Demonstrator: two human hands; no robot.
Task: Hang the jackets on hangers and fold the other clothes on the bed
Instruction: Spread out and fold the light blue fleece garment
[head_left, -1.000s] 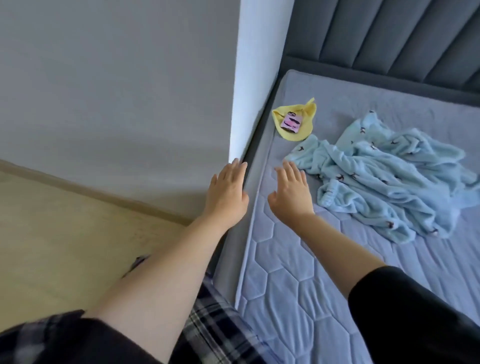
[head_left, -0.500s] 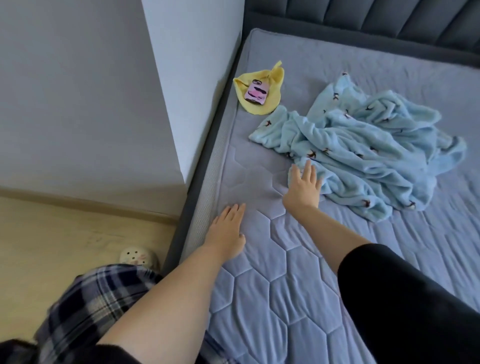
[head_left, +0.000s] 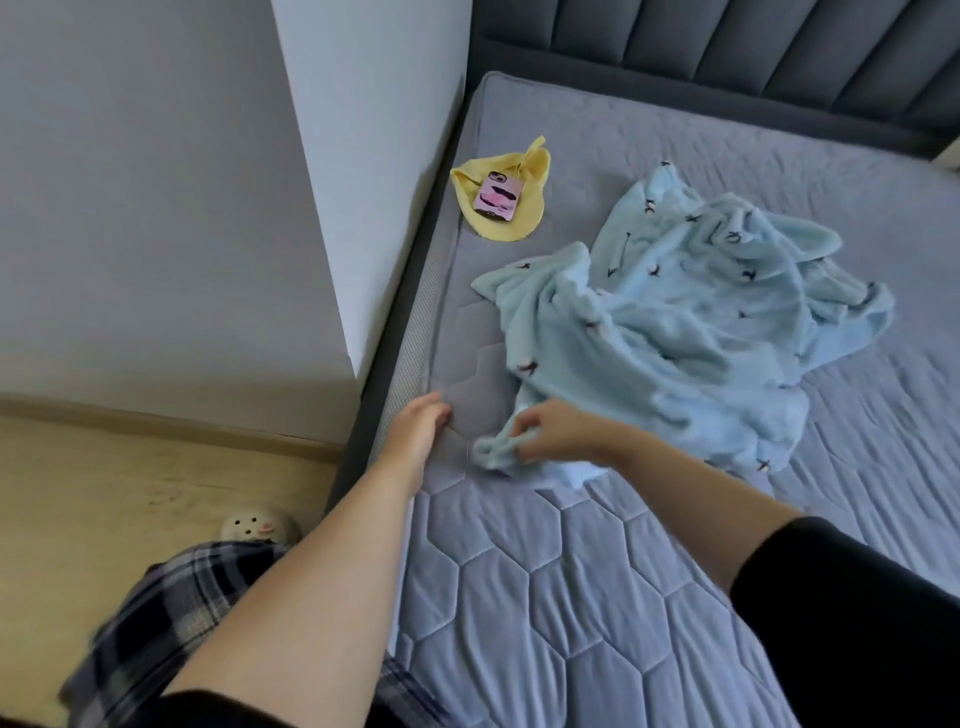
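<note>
Head view, near to far. The left grip (head_left: 415, 428) rests loosely curled on the edge of the bed (head_left: 519, 597) and grasps nothing. Just beside it, the right grip (head_left: 558, 431) pinches the near corner of the light-blue fleece garment (head_left: 675, 332). We judge the task barely begun: the garment lies crumpled in the middle of the mattress, nothing folded is in view, and we see no jacket or hanger. Its long axis runs from the pinched corner at near left to the bunched mass at far right, toward the headboard (head_left: 727, 47). We cannot tell collar from hem, so which end leads is unclear. Beyond, at the far left edge, a yellow cloth (head_left: 501, 231) lies apart from the garment, with a phone (head_left: 496, 200) on it.
</note>
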